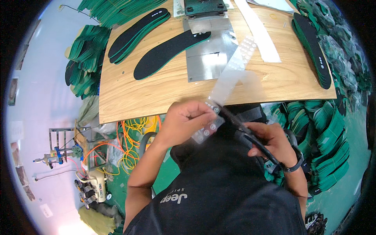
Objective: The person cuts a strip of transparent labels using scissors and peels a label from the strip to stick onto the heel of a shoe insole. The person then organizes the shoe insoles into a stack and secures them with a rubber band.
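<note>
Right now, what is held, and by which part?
The left hand pinches a clear plastic strip with pale round marks near one edge; the right hand grips a long black object, too blurred to identify, near its middle.

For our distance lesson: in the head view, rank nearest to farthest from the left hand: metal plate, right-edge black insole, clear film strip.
1. Clear film strip: in the left hand.
2. Metal plate: ahead.
3. Right-edge black insole: far right.
</note>
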Motion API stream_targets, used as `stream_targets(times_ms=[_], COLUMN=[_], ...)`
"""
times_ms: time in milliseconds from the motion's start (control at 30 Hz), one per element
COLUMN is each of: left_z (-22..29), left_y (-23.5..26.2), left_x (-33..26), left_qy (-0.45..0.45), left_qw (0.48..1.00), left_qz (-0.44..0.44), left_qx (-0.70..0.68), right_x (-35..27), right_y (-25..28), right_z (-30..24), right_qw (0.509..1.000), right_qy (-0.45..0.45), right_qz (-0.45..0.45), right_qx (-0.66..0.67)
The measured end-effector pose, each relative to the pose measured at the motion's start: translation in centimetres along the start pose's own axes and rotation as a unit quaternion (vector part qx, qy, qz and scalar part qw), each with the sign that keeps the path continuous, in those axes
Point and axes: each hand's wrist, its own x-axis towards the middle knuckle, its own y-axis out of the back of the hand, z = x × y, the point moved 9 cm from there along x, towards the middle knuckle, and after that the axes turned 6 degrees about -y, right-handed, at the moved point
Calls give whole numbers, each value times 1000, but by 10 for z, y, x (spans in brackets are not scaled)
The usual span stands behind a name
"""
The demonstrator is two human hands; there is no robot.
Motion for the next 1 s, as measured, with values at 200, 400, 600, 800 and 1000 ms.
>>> stream_targets(times_ms=[200, 400, 600, 800, 1000], left_z=[34, 156, 204, 147, 114], left_y=[-1, -17, 27, 7, -27], left_x=[-37, -138, -191, -115, -44], left_qy=[-122, -423, -611, -513, -439], left_qw=[986, 831, 785, 804, 848], left_qz=[-57, -360, -23, 247, 176], left_qx=[102, 31, 97, 170, 237], right_x=[-6, 5, 24, 8, 7], right_y=[127, 227, -4, -93, -72], right_z=[-12, -26, -111, -117, -61], right_qw=[909, 688, 852, 927, 903], right_qy=[-17, 142, 393, 371, 209], right_qz=[353, 468, 140, 39, 91], right_qx=[-219, -537, -316, -22, 365])
